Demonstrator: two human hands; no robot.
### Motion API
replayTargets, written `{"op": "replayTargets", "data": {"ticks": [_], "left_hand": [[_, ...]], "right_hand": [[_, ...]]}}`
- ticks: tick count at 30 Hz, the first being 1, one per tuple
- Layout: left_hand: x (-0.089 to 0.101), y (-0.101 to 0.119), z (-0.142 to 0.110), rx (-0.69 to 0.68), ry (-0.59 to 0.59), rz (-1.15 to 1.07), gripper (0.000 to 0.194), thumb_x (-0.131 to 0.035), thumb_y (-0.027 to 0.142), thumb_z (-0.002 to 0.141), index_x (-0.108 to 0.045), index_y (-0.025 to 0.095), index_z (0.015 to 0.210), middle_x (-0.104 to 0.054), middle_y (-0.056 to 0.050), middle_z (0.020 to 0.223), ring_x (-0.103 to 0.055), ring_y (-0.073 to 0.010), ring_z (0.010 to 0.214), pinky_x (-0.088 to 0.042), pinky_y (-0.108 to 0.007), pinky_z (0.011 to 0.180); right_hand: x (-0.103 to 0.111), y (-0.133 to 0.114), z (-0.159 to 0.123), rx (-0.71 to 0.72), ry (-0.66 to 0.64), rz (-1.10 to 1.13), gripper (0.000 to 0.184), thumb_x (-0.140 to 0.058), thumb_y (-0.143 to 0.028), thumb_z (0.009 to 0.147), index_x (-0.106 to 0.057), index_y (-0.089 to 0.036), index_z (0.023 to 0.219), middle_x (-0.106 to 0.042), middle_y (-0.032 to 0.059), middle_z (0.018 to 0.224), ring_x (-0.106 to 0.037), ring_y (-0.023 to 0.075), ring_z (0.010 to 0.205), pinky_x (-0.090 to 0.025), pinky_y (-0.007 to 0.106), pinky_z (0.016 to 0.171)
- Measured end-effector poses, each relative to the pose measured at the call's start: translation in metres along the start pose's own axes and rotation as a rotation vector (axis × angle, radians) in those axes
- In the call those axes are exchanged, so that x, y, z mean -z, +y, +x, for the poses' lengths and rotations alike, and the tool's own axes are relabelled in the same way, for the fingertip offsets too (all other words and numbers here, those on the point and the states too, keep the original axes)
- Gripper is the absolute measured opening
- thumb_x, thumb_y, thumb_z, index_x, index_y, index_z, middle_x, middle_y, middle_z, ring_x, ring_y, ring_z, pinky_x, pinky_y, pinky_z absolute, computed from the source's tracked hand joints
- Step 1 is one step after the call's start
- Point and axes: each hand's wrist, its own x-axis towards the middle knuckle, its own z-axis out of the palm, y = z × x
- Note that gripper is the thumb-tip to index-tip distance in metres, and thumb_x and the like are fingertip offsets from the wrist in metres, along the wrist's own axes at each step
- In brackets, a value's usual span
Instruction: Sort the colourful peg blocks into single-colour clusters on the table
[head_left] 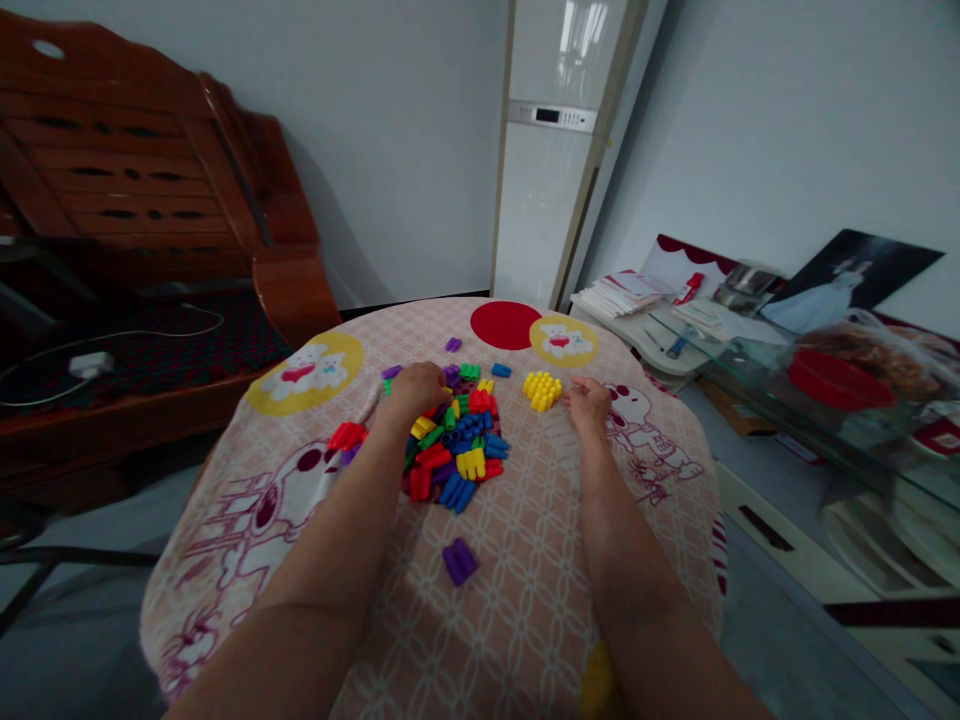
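Observation:
A heap of small plastic bricks (457, 440) in red, blue, green, yellow and purple lies in the middle of a round table with a pink cartoon cloth (525, 600). My left hand (415, 388) rests closed on the heap's far left edge; what its fingers hold is hidden. My right hand (589, 402) lies on the cloth just right of a yellow brick cluster (542, 390), fingers curled, nothing visible in them. A purple brick pair (459, 561) lies alone nearer to me. Red bricks (346, 436) sit left of my left arm.
A dark wooden bench (150, 200) with a white charger and cable stands to the left. A tall white appliance (555, 150) is behind the table. On the right a glass-topped table (757, 370) holds books, papers and a red bowl (840, 380).

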Motion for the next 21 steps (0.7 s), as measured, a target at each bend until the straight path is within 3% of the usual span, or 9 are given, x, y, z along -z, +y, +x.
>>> {"op": "replayTargets", "data": {"ticks": [7, 10, 15, 21], "left_hand": [[-0.001, 0.0, 0.002, 0.02, 0.137, -0.051, 0.034, -0.057, 0.025, 0.082, -0.074, 0.014, 0.109, -0.073, -0.015, 0.115, -0.067, -0.0285, 0.107, -0.052, -0.032, 0.087], [0.003, 0.014, 0.002, -0.067, 0.19, -0.176, 0.033, -0.053, 0.023, 0.083, -0.075, 0.015, 0.107, -0.076, -0.011, 0.104, -0.069, -0.0236, 0.096, -0.051, -0.029, 0.082], [0.005, 0.056, 0.008, -0.352, 0.093, -0.341, 0.035, -0.053, 0.012, 0.08, -0.077, 0.015, 0.105, -0.077, -0.006, 0.097, -0.068, -0.0158, 0.084, -0.049, -0.022, 0.077], [-0.013, 0.096, 0.024, -0.379, 0.017, -0.221, 0.034, -0.055, 0.01, 0.079, -0.078, 0.017, 0.104, -0.077, -0.007, 0.104, -0.068, -0.0178, 0.096, -0.05, -0.022, 0.084]], "right_hand": [[-0.002, 0.004, 0.002, -0.023, -0.01, 0.023, 0.041, -0.052, -0.025, 0.07, -0.078, -0.016, 0.1, -0.076, 0.0075, 0.079, -0.07, 0.0252, 0.084, -0.056, 0.035, 0.079], [-0.002, 0.004, 0.002, -0.009, 0.005, 0.027, 0.04, -0.052, -0.025, 0.07, -0.078, -0.017, 0.099, -0.076, 0.0067, 0.078, -0.07, 0.0249, 0.085, -0.056, 0.036, 0.081], [-0.002, 0.002, 0.0, -0.025, 0.009, 0.029, 0.039, -0.053, -0.026, 0.071, -0.078, -0.017, 0.099, -0.076, 0.0073, 0.079, -0.071, 0.0249, 0.085, -0.056, 0.037, 0.082], [0.0, -0.003, -0.001, -0.05, -0.011, 0.026, 0.041, -0.053, -0.026, 0.071, -0.078, -0.015, 0.102, -0.077, 0.0085, 0.083, -0.071, 0.0249, 0.088, -0.055, 0.037, 0.085]]}}
